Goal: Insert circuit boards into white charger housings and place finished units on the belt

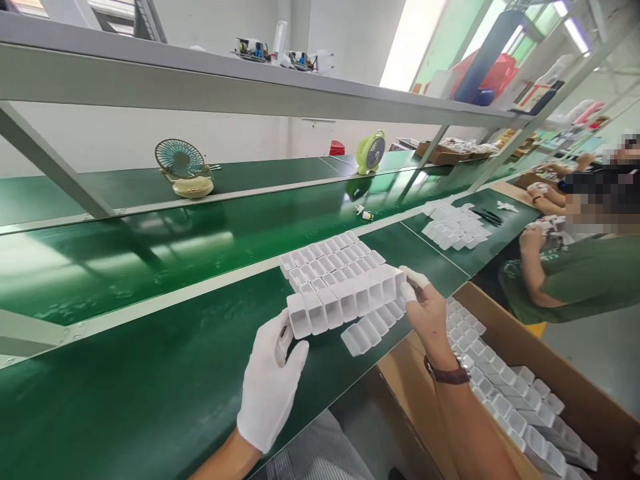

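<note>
A row of several white, open-mouthed plastic boxes (341, 305) is pressed together end to end between my two hands, raised a little over the bench. My left hand (273, 377), in a white glove, grips the row's left end with its fingers; the thumb stands apart below. At the right end, my right hand (425, 310) pinches the last box; white covers are on its fingertips and a watch is on the wrist. Behind lie more rows of the same white boxes (325, 261) on the green bench. A shorter row (373, 330) lies under the held one.
To my right, a cardboard carton (500, 313) holds many stacked white boxes. Farther along are another group of white boxes (455, 225) and a co-worker in a green shirt (590, 273). Two small fans (370, 153) stand beyond the green belt (200, 243), under a shelf (250, 87).
</note>
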Action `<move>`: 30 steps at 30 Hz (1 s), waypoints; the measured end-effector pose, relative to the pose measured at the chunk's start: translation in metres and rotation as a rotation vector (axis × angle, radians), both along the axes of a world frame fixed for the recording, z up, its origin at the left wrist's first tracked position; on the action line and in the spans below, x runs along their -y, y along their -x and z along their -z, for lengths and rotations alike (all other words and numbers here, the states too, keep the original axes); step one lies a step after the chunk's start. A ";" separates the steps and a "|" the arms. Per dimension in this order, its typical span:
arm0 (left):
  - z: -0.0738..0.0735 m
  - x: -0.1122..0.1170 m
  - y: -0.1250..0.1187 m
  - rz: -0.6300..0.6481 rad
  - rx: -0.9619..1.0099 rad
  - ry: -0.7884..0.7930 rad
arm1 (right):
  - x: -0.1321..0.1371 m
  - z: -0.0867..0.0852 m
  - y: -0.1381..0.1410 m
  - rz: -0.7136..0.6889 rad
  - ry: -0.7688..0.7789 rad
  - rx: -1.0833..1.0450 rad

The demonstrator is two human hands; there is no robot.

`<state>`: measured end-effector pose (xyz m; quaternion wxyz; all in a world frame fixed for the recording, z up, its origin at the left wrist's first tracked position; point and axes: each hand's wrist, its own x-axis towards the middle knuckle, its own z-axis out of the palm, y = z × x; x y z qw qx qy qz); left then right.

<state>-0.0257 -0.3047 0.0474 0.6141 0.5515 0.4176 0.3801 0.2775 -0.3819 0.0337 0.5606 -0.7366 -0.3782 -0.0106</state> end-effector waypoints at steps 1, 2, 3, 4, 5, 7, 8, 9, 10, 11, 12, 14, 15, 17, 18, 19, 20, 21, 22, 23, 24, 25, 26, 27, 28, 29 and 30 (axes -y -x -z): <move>0.002 0.002 -0.005 0.037 0.018 0.028 | -0.001 -0.001 -0.008 0.021 0.049 0.033; 0.003 0.005 -0.011 0.065 0.029 0.059 | -0.002 -0.001 -0.015 0.036 0.096 0.060; 0.004 0.007 -0.015 0.085 0.036 0.093 | -0.004 -0.002 -0.022 0.045 0.138 0.080; 0.005 0.009 -0.020 0.098 0.042 0.126 | -0.005 -0.003 -0.028 0.048 0.174 0.094; 0.006 0.010 -0.024 0.107 0.047 0.156 | -0.007 -0.003 -0.033 0.047 0.204 0.104; 0.006 0.011 -0.032 0.125 0.052 0.200 | -0.009 -0.003 -0.044 0.044 0.257 0.119; 0.007 0.010 -0.036 0.136 0.053 0.215 | -0.010 -0.003 -0.049 0.044 0.281 0.126; 0.007 0.010 -0.040 0.149 0.053 0.226 | -0.011 -0.002 -0.055 0.043 0.303 0.131; 0.007 0.009 -0.043 0.163 0.052 0.233 | -0.012 -0.001 -0.060 0.040 0.324 0.135; 0.007 0.008 -0.047 0.181 0.051 0.236 | -0.013 0.000 -0.066 0.036 0.343 0.140; 0.007 0.007 -0.051 0.195 0.053 0.236 | -0.014 0.001 -0.070 0.031 0.363 0.144; 0.007 0.005 -0.058 0.216 0.062 0.226 | -0.016 0.005 -0.079 0.019 0.400 0.152; 0.008 0.004 -0.061 0.224 0.067 0.222 | -0.018 0.008 -0.082 0.014 0.417 0.154; 0.009 0.001 -0.066 0.237 0.069 0.224 | -0.020 0.013 -0.087 0.009 0.445 0.158; 0.011 0.000 -0.068 0.241 0.061 0.226 | -0.021 0.016 -0.089 0.006 0.457 0.160; 0.012 -0.001 -0.070 0.243 0.044 0.225 | -0.022 0.019 -0.091 0.002 0.469 0.162; 0.012 -0.003 -0.071 0.242 0.022 0.222 | -0.023 0.022 -0.092 -0.002 0.479 0.165; 0.013 -0.004 -0.072 0.242 -0.002 0.215 | -0.024 0.025 -0.094 -0.006 0.490 0.168; 0.014 -0.005 -0.073 0.239 -0.026 0.210 | -0.025 0.027 -0.095 -0.010 0.501 0.171; 0.015 -0.007 -0.074 0.235 -0.049 0.208 | -0.027 0.030 -0.097 -0.013 0.512 0.173; 0.016 -0.008 -0.075 0.233 -0.065 0.209 | -0.028 0.032 -0.098 -0.016 0.523 0.174; 0.018 -0.008 -0.077 0.235 -0.071 0.212 | -0.029 0.034 -0.100 -0.018 0.534 0.174; 0.020 -0.009 -0.079 0.238 -0.069 0.216 | -0.031 0.036 -0.102 -0.020 0.544 0.173; 0.022 -0.010 -0.080 0.238 -0.061 0.220 | -0.033 0.037 -0.103 -0.023 0.553 0.171; 0.024 -0.010 -0.082 0.238 -0.050 0.224 | -0.035 0.038 -0.105 -0.026 0.561 0.169; 0.025 -0.011 -0.084 0.234 -0.037 0.226 | -0.036 0.040 -0.106 -0.030 0.568 0.167; 0.026 -0.011 -0.086 0.227 -0.028 0.226 | -0.038 0.041 -0.108 -0.034 0.574 0.165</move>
